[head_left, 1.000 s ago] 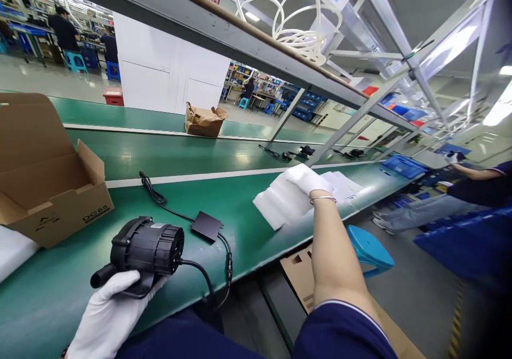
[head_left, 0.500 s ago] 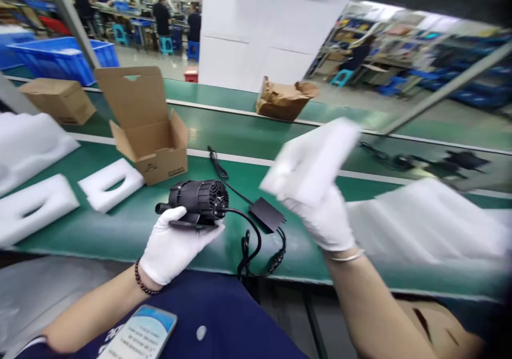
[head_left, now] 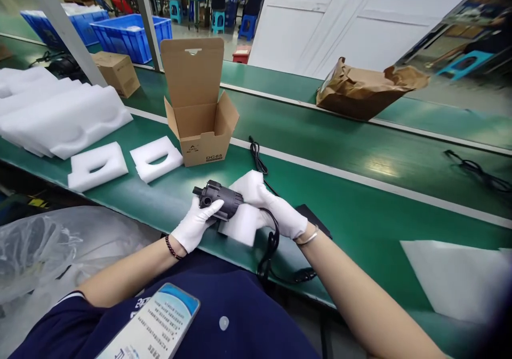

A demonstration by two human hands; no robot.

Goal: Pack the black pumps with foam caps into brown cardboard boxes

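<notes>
My left hand (head_left: 196, 223), in a white glove, grips a black pump (head_left: 223, 199) just above the green belt. My right hand (head_left: 282, 209), also gloved, holds a white foam insert (head_left: 245, 224) against the pump's right end, with foam showing above and below the cable. A black cable (head_left: 272, 236) loops down from there past the belt's front edge. Behind my right wrist lies a black adapter box (head_left: 316, 220), partly covered. An open cardboard box (head_left: 208, 148) stands beyond the pump. Two cut foam pieces, one nearer the box (head_left: 160, 169) and one further left (head_left: 100, 169), rest on the belt.
Stacked foam (head_left: 72, 116) lies at the left, with a closed carton (head_left: 116, 73) and blue bins (head_left: 128, 36) behind it. A crumpled brown paper bag (head_left: 360, 95) sits at the back right. White sheets (head_left: 456, 276) lie at the right. Clear plastic (head_left: 80, 257) is at lower left.
My right hand has brought the foam insert down and left onto the pump's end. My left hand still holds the pump, now turned somewhat. The camera view has shifted.
</notes>
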